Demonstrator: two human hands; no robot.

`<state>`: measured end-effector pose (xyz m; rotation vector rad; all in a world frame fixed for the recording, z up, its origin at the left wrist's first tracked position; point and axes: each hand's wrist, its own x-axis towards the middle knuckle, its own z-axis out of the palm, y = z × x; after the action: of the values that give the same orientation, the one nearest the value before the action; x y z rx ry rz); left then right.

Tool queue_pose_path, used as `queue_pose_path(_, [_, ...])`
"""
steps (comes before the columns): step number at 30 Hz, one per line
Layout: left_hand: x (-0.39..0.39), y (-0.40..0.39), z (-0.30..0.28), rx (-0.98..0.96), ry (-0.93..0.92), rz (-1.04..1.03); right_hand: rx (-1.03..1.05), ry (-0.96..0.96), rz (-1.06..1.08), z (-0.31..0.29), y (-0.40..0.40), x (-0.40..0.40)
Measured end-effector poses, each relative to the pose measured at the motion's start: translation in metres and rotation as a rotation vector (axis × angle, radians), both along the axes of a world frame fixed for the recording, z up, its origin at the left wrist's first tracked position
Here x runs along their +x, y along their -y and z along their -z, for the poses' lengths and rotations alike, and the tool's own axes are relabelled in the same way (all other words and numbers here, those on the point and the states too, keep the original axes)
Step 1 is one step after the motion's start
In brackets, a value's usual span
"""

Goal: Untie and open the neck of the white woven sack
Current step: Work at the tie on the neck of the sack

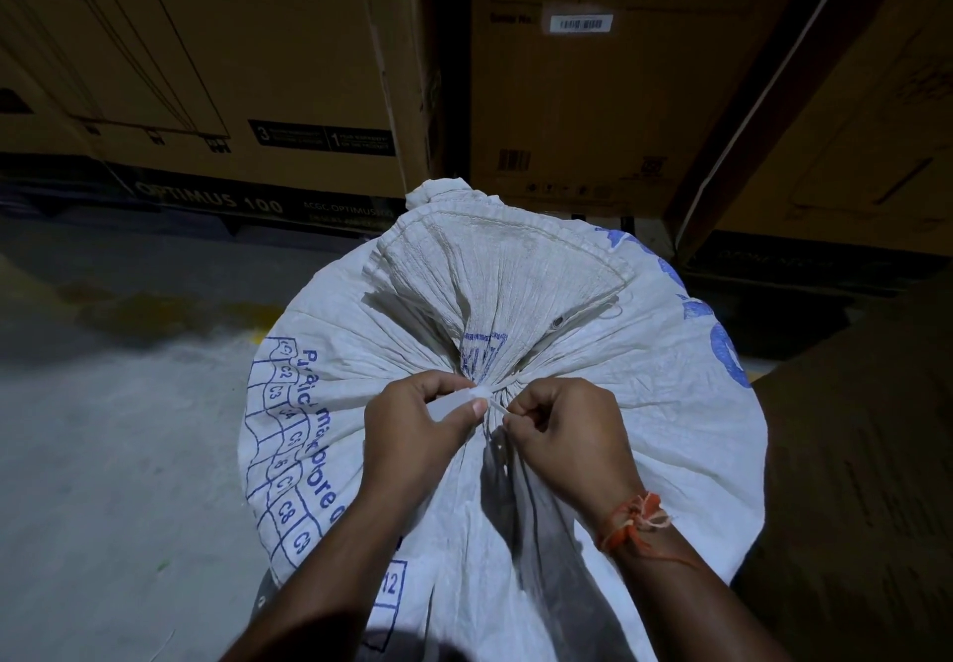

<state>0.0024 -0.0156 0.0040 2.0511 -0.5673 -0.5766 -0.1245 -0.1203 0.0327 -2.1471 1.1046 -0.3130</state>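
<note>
Now both hands' fingers (477, 409) pinch thin white tie (485, 393) — crinkled woven sack (644, 403) neck bunched.

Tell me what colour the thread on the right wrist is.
Orange, with some pale strands, knotted around the right wrist; the head view shows it clearly.
</note>
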Motion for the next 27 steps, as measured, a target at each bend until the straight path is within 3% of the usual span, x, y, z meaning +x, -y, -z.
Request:
queue_pose_path(13, [0.000, -0.001, -0.002, -0.010, 0.000, -0.001, 0.059, -0.005, -0.013, -0.004, 0.001, -0.001])
queue_pose_path(27, [-0.001, 0.002, -0.003, -0.009, -0.002, 0.001, -0.010, -0.001, -0.020, -0.010, 0.004, -0.009])
